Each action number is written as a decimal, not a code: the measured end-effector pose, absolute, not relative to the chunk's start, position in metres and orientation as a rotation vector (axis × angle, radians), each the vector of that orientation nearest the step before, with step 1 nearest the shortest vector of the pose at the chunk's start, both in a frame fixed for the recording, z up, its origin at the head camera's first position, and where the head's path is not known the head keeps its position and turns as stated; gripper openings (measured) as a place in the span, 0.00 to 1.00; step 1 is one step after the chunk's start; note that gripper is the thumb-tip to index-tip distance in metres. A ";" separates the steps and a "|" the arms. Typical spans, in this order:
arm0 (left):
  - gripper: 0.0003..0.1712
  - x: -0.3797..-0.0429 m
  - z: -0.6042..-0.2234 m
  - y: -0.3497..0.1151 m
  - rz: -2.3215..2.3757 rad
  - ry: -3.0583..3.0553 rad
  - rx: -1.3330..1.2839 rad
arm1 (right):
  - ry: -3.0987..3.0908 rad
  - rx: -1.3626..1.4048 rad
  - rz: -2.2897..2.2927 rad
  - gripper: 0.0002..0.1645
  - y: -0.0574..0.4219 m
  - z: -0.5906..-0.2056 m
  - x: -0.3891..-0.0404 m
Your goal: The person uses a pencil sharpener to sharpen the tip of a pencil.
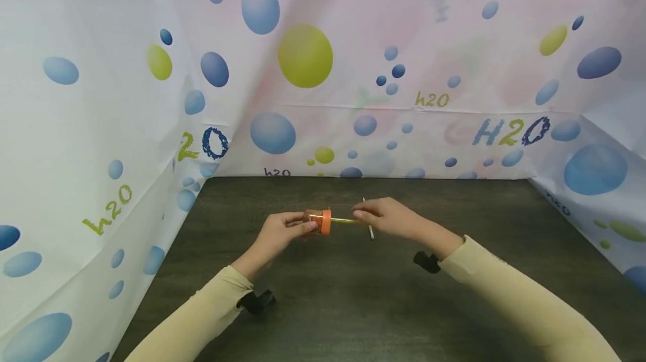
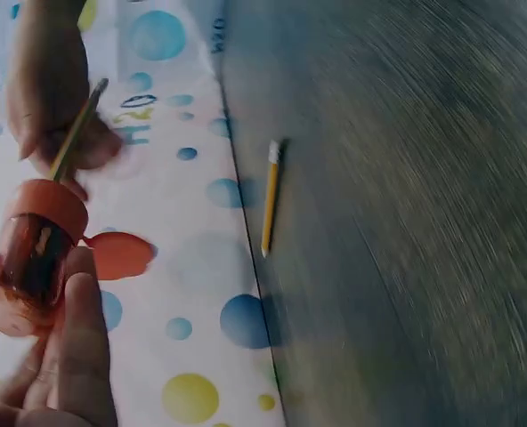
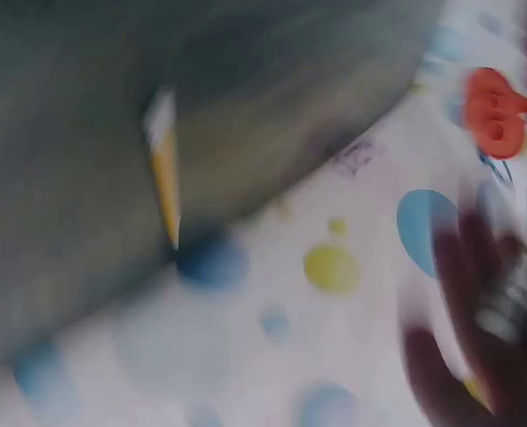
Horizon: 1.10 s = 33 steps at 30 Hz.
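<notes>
My left hand point(image 1: 280, 234) grips a small clear pencil sharpener point(image 2: 34, 258) with an orange collar. From the collar hangs an orange flap lid point(image 2: 121, 255). A yellow pencil point(image 1: 343, 221) is in the sharpener's opening, its shaft pointing to the right. Fingers and thumb of my right hand point(image 1: 391, 217) are at the pencil's outer end and appear to pinch it; the right wrist view is blurred there. A second yellow pencil point(image 2: 271, 200) with a white end lies on the table just behind the right fingers. Its middle is partly covered by that hand in the head view.
The dark wooden table point(image 1: 323, 306) reaches back to a white printed sheet point(image 1: 353, 143) with blue and green spots, which also rises at both sides. A black strap piece hangs by each wrist, at the left cuff point(image 1: 257, 301) and the right cuff point(image 1: 427, 261).
</notes>
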<state>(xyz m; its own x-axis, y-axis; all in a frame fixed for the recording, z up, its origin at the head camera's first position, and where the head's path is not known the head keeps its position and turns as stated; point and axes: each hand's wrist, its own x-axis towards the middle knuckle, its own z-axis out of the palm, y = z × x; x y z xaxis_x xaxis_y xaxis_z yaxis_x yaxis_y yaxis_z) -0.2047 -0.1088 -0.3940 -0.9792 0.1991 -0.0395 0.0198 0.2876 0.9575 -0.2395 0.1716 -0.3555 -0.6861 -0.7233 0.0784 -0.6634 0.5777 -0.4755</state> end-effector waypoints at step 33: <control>0.29 -0.198 -0.397 -0.102 1.738 2.444 0.296 | 2.229 -0.828 -1.067 0.25 0.173 -0.356 -0.242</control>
<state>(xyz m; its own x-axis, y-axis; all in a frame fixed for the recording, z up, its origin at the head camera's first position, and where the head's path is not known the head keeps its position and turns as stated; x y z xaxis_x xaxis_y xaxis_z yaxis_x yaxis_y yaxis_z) -0.1976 -0.1021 -0.3974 -0.9726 0.2325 0.0090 0.0849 0.3185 0.9441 -0.2423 0.1728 -0.3562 -0.6721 -0.7143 -0.1948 -0.2964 0.5007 -0.8133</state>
